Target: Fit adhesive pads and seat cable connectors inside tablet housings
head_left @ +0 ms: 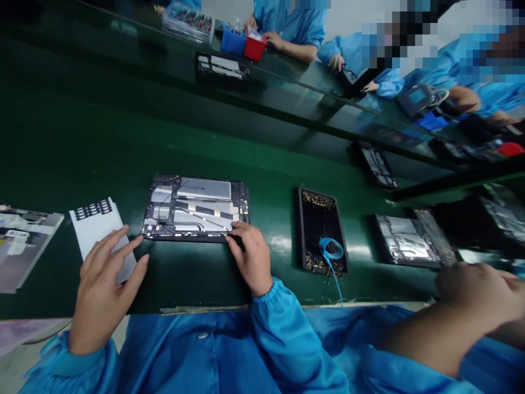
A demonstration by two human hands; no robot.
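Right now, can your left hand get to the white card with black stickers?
Probably yes: the left hand overlaps the lower part of the white card in this view, and nothing else seems to block its way.

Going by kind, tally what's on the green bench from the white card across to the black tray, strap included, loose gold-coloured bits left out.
White card: 1
Open device: 1
Black tray: 1
Blue strap: 1
Total: 4
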